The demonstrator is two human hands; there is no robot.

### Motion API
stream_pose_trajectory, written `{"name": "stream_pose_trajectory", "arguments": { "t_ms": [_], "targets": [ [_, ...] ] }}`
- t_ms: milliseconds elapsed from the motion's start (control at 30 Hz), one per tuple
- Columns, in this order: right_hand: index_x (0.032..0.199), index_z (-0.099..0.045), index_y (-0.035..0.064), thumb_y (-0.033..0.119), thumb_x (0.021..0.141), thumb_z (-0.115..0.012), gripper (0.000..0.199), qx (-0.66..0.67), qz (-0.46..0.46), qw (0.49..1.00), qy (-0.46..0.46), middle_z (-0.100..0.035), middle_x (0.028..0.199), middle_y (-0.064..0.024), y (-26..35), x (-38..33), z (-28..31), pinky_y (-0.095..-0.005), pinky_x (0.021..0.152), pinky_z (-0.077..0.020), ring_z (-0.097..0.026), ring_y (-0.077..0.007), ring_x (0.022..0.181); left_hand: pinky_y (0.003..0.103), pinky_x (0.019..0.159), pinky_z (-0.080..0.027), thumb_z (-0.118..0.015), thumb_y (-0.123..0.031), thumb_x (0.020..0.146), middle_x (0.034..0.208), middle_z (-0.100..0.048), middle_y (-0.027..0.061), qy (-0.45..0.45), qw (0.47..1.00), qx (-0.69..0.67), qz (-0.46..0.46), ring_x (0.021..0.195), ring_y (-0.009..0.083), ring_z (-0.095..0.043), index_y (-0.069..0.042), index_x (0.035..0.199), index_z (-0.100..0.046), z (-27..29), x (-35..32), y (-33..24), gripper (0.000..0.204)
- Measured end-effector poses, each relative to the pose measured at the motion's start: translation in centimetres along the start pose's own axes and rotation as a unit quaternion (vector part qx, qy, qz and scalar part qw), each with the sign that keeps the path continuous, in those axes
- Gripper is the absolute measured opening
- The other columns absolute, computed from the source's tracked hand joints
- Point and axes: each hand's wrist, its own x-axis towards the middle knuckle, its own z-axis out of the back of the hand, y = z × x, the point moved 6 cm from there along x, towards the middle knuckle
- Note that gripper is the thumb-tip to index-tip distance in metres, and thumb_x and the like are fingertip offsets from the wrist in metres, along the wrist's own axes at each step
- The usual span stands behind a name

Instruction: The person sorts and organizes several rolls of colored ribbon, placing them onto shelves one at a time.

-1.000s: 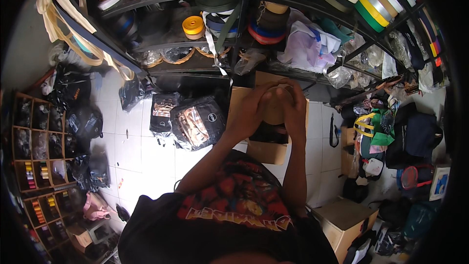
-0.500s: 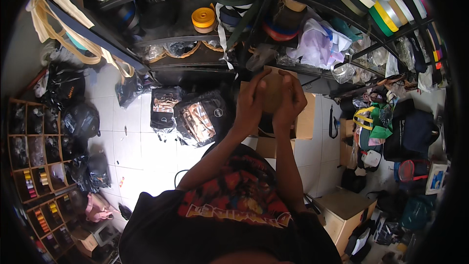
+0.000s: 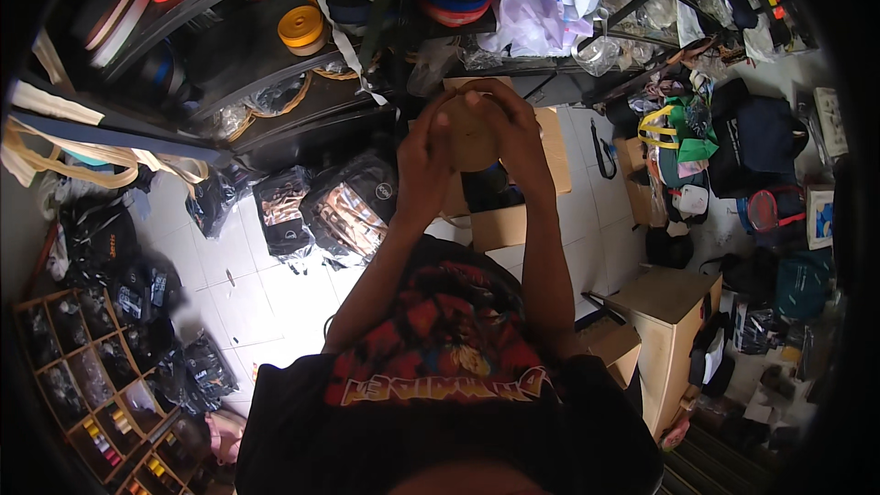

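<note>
Just above the centre of the frame, a person's two bare hands hold a round, flat-faced, dull olive-brown object [image 3: 475, 144] between them, the left hand [image 3: 422, 165] curved round its left side and the right hand [image 3: 520, 139] round its right, each opened about as wide as the object's edge requires, with fingers bent over the upper rim and thumb tips near its face (what it is made of, I cannot tell in this shade). It sits over an open brown cardboard box [image 3: 500, 227], whose flaps spread out to the right of and below the hands, with dark contents in the gap, too dim to make out. To the left of the box, black packages with brown camouflage-patterned panels [image 3: 350, 213], some with glossy clear wrapping, lie on a white tiled floor [image 3: 284, 302]. Black metal shelving [image 3: 261, 96] runs across the top of the frame, carrying a yellow-orange coiled roll of flat tape [image 3: 302, 29] at upper left and a crumpled white-and-lilac plastic bag [image 3: 541, 14] right of top centre. A thin black strap [image 3: 602, 151] lies on the tiles right of centre; a pale wooden cabinet with a brown top [image 3: 674, 298] stands at lower right, and a light-brown wooden pigeonhole rack [image 3: 76, 348] leans into the lower left corner.
</note>
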Motion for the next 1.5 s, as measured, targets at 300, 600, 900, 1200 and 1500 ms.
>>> {"name": "stream_pose_trajectory", "arguments": {
  "t_ms": [300, 600, 900, 1200, 1500],
  "targets": [
    [0.099, -0.065, -0.0007, 0.036, 0.091, -0.063, 0.038, -0.067, -0.012, 0.997, 0.02, -0.065, 0.083, -0.0064, 0.2, -0.3, 1.8, -0.0262, 0.069, -0.045, -0.056, -0.0089, 0.076, 0.025, 0.067, -0.046, -0.046, -0.021, 0.102, 0.096, -0.065, 0.01, 0.065, 0.997, 0.022, -0.029, 0.077, 0.0093, -0.057, -0.009, 0.134, -0.054, -0.8, -0.1, -0.3, 0.035],
    [0.082, -0.07, -0.0027, 0.032, 0.086, -0.072, 0.035, -0.023, 0.024, 0.992, -0.121, -0.062, 0.067, -0.0017, 0.0, -1.2, 3.9, -0.0244, 0.059, -0.0433, -0.054, -0.0069, 0.063, 0.026, 0.083, -0.046, -0.049, -0.027, 0.101, 0.115, -0.064, 0.0118, 0.078, 0.996, -0.029, 0.019, 0.097, 0.0111, -0.058, -0.005, 0.132, -0.055, -3.4, -0.6, -0.5, 0.038],
    [0.089, -0.071, -0.0029, 0.026, 0.084, -0.074, 0.03, 0.045, 0.039, 0.982, -0.18, -0.067, 0.078, -0.0044, 0.0, -2.2, 4.4, -0.0239, 0.065, -0.0463, -0.059, -0.0083, 0.073, 0.019, 0.052, -0.036, -0.056, -0.042, 0.094, 0.094, -0.063, -0.0018, -0.06, 0.977, -0.147, 0.14, 0.076, 0.0029, -0.055, -0.011, 0.124, -0.063, -3.9, -1.3, 2.3, 0.043],
    [0.094, -0.07, -0.0032, 0.024, 0.082, -0.074, 0.03, -0.017, 0.079, 0.982, -0.168, -0.068, 0.085, -0.0084, 0.1, -2.0, 5.0, -0.0269, 0.072, -0.0482, -0.062, -0.014, 0.077, 0.02, 0.052, -0.039, -0.058, -0.043, 0.093, 0.092, -0.061, -0.0016, -0.055, 0.948, -0.196, 0.246, 0.075, 0.0056, -0.055, -0.009, 0.119, -0.063, -4.9, -2.0, 2.5, 0.044],
    [0.102, -0.061, -0.0017, 0.027, 0.089, -0.067, 0.032, -0.038, 0.069, 0.976, -0.205, -0.066, 0.088, -0.0106, -1.0, -2.1, 4.3, -0.0289, 0.075, -0.0472, -0.062, -0.0154, 0.084, 0.027, 0.077, -0.047, -0.044, -0.035, 0.101, 0.099, -0.063, 0.0063, -0.034, 0.993, -0.105, 0.033, 0.089, 0.0126, -0.058, -0.003, 0.117, -0.061, -4.0, 0.7, 1.5, 0.04]
  ]
}}
